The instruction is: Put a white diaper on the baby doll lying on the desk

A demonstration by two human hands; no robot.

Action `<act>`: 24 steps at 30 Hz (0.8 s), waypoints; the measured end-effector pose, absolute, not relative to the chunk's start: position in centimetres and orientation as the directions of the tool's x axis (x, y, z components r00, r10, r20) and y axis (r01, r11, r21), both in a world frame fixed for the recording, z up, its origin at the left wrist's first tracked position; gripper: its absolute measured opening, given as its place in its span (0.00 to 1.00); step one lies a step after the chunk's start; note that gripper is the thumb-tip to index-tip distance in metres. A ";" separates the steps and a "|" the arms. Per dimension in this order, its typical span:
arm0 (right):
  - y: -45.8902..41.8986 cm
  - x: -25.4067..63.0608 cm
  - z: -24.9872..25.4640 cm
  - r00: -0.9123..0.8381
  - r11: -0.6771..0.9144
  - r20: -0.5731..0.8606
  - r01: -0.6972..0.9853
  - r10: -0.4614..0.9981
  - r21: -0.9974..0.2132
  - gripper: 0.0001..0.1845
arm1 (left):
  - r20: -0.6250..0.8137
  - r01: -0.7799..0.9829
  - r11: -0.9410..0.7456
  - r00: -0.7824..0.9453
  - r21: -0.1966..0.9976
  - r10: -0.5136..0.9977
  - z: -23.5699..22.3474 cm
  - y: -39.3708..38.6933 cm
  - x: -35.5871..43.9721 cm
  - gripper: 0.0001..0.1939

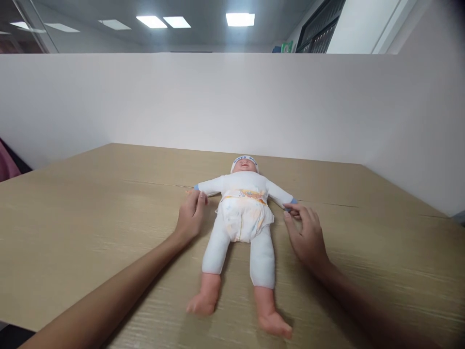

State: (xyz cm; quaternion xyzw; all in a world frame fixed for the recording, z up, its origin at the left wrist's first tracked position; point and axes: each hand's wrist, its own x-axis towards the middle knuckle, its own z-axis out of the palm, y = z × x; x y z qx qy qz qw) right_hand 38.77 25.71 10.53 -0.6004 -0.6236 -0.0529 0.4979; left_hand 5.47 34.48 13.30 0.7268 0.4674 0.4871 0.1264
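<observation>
Nearest the camera, two bare forearms reach in over the wood-patterned table [138, 169] from the lower corners. Between them a baby doll [245, 182] lies on its back at the middle of the table, its bare feet [273, 324] pointing toward the camera and its capped head farthest away, its arms out to the sides. It wears a white suit [262, 257] with blue cuffs [294, 200], a white cap [245, 158] with dark lettering, and, over the suit, a white diaper [242, 218] with an orange patterned waistband [250, 195]. The left hand [192, 213] is at the doll's cuff on that side, its fingers curled close together with the thumb along them; whether they pinch the cuff, I cannot tell. The right hand [307, 235] is at the other cuff, fingers bent, with the thumb apart from the fingertips; its grip is unclear too. Beyond the table stands a white partition [232, 102], with lit ceiling panels [240, 20] above it.
</observation>
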 end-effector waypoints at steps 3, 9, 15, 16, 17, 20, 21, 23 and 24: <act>28.8 41.2 10.1 0.131 0.251 0.760 0.897 0.637 -0.365 0.17 | 0.703 0.696 -0.570 0.131 0.437 0.699 13.5 38.0 5.0 0.17; 34.4 43.1 10.0 -0.003 0.214 0.665 0.948 0.747 -0.237 0.29 | 0.678 0.781 -0.575 0.286 0.245 0.677 12.9 42.5 5.2 0.22; 35.4 43.4 9.8 -0.013 0.253 0.560 0.901 0.828 -0.353 0.26 | 0.501 0.831 -0.475 0.291 0.290 0.815 12.6 43.0 4.8 0.34; 35.3 43.5 9.8 0.001 0.247 0.554 0.895 0.832 -0.372 0.26 | 0.485 0.831 -0.476 0.302 0.288 0.821 12.7 43.0 4.7 0.35; 35.2 43.5 9.9 0.015 0.237 0.546 0.890 0.838 -0.389 0.27 | 0.473 0.831 -0.480 0.316 0.280 0.822 12.9 43.0 4.6 0.36; 34.8 43.2 10.0 0.040 0.218 0.518 0.878 0.854 -0.427 0.28 | 0.441 0.855 -0.475 0.353 0.206 0.825 13.2 42.7 5.0 0.34; 34.7 43.0 10.1 0.042 0.216 0.509 0.874 0.860 -0.436 0.28 | 0.430 0.875 -0.451 0.344 0.175 0.835 13.3 42.5 5.4 0.32; 34.3 42.4 10.4 0.052 0.201 0.484 0.866 0.874 -0.457 0.27 | 0.411 0.913 -0.375 0.284 0.159 0.866 13.5 41.6 6.5 0.27; 34.0 42.0 10.6 0.073 0.179 0.466 0.862 0.882 -0.474 0.27 | 0.403 0.925 -0.336 0.243 0.178 0.882 13.7 40.9 7.2 0.24</act>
